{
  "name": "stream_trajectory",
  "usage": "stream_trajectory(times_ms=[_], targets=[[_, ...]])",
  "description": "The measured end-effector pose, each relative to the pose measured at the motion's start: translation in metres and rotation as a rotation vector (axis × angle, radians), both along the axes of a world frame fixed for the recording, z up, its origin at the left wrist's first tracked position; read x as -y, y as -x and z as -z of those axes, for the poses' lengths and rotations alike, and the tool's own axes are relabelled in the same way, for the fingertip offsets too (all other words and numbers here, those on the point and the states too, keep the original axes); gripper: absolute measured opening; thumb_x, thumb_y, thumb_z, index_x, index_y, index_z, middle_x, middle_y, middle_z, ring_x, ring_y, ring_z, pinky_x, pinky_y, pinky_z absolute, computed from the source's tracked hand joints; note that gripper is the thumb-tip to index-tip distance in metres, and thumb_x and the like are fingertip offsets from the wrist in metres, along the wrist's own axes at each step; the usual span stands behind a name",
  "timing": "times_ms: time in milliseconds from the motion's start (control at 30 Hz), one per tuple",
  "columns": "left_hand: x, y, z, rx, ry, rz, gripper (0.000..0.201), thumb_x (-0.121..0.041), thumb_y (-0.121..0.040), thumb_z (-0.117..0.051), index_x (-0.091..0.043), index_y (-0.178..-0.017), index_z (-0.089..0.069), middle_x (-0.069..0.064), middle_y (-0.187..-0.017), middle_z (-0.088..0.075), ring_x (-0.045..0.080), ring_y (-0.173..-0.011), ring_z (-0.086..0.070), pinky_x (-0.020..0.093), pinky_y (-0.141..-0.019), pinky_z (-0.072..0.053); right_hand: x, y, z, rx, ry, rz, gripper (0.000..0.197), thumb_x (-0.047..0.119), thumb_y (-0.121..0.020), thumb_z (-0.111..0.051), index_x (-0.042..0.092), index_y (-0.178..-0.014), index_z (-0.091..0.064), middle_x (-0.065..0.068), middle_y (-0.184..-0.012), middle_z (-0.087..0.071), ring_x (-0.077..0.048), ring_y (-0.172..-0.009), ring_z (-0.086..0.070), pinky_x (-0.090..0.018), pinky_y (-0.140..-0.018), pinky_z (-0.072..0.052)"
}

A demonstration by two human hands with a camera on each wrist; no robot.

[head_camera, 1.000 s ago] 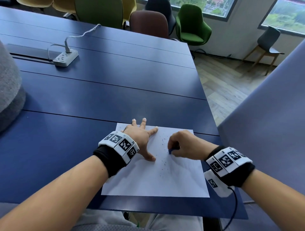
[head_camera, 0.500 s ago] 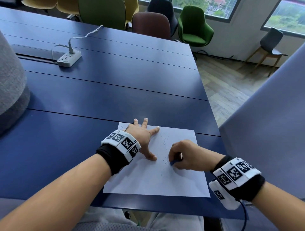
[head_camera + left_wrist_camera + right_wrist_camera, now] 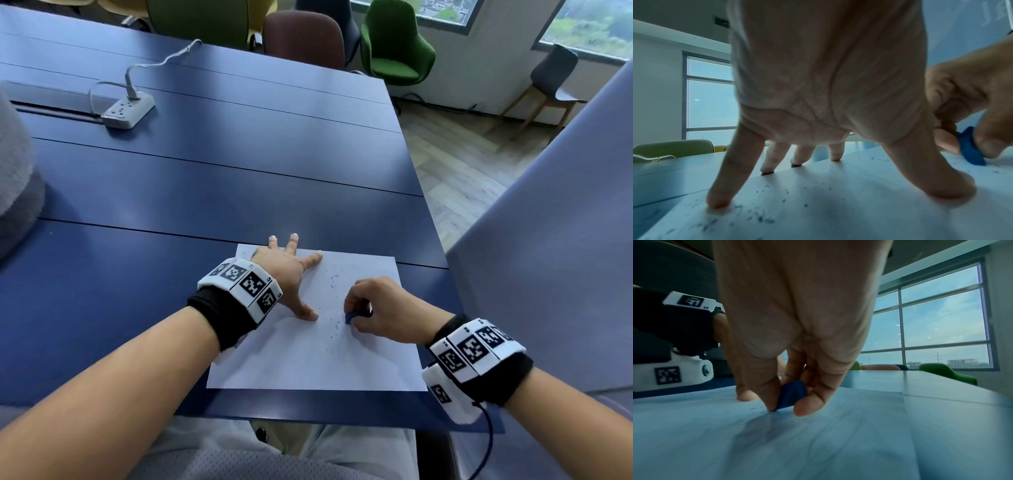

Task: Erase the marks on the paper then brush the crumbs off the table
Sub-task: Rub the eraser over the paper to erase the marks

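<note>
A white sheet of paper (image 3: pixel 308 359) lies near the front edge of the blue table (image 3: pixel 205 178). My left hand (image 3: pixel 291 270) presses on the sheet's upper left with fingers spread straight. My right hand (image 3: pixel 373 308) pinches a small blue eraser (image 3: pixel 349 317) between thumb and fingers, its tip on the paper at mid-right. The left wrist view shows spread fingertips (image 3: pixel 719 199) on the sheet and the eraser (image 3: pixel 970 146) at right. In the right wrist view the eraser (image 3: pixel 791 394) touches the paper (image 3: pixel 838 443). Dark eraser crumbs (image 3: pixel 334 279) dot the sheet between my hands.
A white power strip (image 3: pixel 128 109) with its cable lies at the back left of the table. A grey padded shape (image 3: pixel 17 192) sits at the left edge. Chairs, one green (image 3: pixel 394 44), stand beyond the far edge. A grey panel (image 3: pixel 548 240) rises close on the right.
My right hand with the eraser has moved down the sheet, toward me, and slightly right. The left hand has stayed pressed on the paper.
</note>
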State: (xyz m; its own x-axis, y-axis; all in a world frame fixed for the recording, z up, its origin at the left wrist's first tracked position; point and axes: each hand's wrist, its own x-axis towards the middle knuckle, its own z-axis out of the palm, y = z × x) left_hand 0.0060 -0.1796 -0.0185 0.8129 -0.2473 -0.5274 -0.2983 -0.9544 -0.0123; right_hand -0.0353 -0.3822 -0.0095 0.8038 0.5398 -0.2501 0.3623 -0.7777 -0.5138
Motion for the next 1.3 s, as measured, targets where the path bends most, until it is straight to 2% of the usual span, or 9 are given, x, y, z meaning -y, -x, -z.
stream_trajectory(times_ms=[167,300,433,667,767,933,1100,1200,1300], targets=[[0.001,0.002,-0.003,0.001,-0.004,-0.001,0.122,-0.079,-0.065,-0.067,-0.043,-0.153,0.009,0.009,-0.163,0.015,0.045,-0.148,0.002,0.051,-0.114,-0.025,0.000,0.008,-0.008,-0.173,0.085,-0.153,0.016,0.006,-0.073,-0.067,0.017,-0.085,-0.070,0.006,-0.082,-0.068,-0.005,-0.067,-0.059,-0.023,-0.068,-0.054],[0.001,0.002,-0.003,0.005,-0.010,0.003,0.122,-0.080,-0.064,-0.066,-0.044,-0.153,0.009,0.009,-0.163,0.015,0.044,-0.148,0.002,0.051,-0.114,-0.025,0.001,0.002,-0.004,-0.063,0.014,-0.055,0.016,0.005,-0.073,-0.067,0.015,-0.085,-0.070,0.005,-0.084,-0.065,-0.004,-0.067,-0.057,-0.017,-0.065,-0.048],[0.002,0.002,-0.005,-0.006,-0.015,-0.002,0.123,-0.080,-0.064,-0.067,-0.043,-0.153,0.009,0.009,-0.163,0.016,0.044,-0.148,0.002,0.051,-0.114,-0.024,0.003,0.012,-0.011,-0.188,0.056,-0.206,0.017,0.001,-0.073,-0.068,0.013,-0.086,-0.072,0.005,-0.084,-0.067,-0.003,-0.066,-0.056,-0.011,-0.062,-0.044],[0.002,0.001,-0.005,-0.006,-0.011,-0.003,0.122,-0.079,-0.065,-0.067,-0.044,-0.153,0.009,0.009,-0.163,0.016,0.044,-0.148,0.003,0.051,-0.114,-0.025,0.004,0.008,-0.006,-0.097,-0.026,-0.142,0.016,0.003,-0.074,-0.068,0.013,-0.086,-0.072,0.006,-0.083,-0.066,-0.007,-0.068,-0.057,-0.010,-0.062,-0.041],[0.002,0.002,-0.006,-0.011,-0.016,-0.005,0.122,-0.079,-0.065,-0.067,-0.043,-0.153,0.009,0.009,-0.163,0.016,0.044,-0.148,0.003,0.051,-0.114,-0.025,0.005,0.015,-0.011,-0.196,0.039,-0.241,0.016,0.005,-0.074,-0.069,0.015,-0.086,-0.073,0.004,-0.084,-0.068,-0.008,-0.071,-0.058,-0.015,-0.066,-0.047],[0.002,0.002,-0.005,0.000,-0.021,0.000,0.122,-0.080,-0.065,-0.066,-0.044,-0.153,0.010,0.009,-0.163,0.016,0.044,-0.148,0.002,0.050,-0.114,-0.025,-0.010,0.003,-0.003,-0.004,-0.039,-0.150,0.017,0.002,-0.073,-0.067,0.014,-0.085,-0.071,0.002,-0.085,-0.066,-0.005,-0.065,-0.054,-0.017,-0.066,-0.046],[0.001,0.004,-0.004,-0.005,-0.018,-0.008,0.122,-0.079,-0.065,-0.067,-0.043,-0.154,0.008,0.010,-0.163,0.015,0.045,-0.148,0.003,0.052,-0.115,-0.022,-0.012,0.011,-0.011,-0.106,0.097,-0.369,0.019,0.003,-0.074,-0.064,0.017,-0.084,-0.073,0.005,-0.084,-0.066,-0.009,-0.072,-0.055,-0.026,-0.070,-0.049],[0.001,0.003,-0.004,0.001,-0.018,-0.005,0.122,-0.080,-0.065,-0.066,-0.044,-0.153,0.009,0.009,-0.163,0.016,0.044,-0.148,0.003,0.051,-0.114,-0.024,-0.019,0.004,-0.007,-0.001,0.057,-0.321,0.017,0.006,-0.076,-0.065,0.019,-0.085,-0.072,0.006,-0.085,-0.065,-0.008,-0.072,-0.053,-0.030,-0.072,-0.049],[0.002,0.003,-0.005,0.000,-0.012,-0.004,0.121,-0.079,-0.065,-0.067,-0.044,-0.154,0.008,0.009,-0.163,0.015,0.044,-0.148,0.002,0.051,-0.115,-0.022,-0.013,0.006,-0.006,-0.008,0.056,-0.335,0.016,0.007,-0.077,-0.066,0.018,-0.086,-0.072,0.007,-0.086,-0.065,-0.008,-0.071,-0.054,-0.026,-0.071,-0.049]])
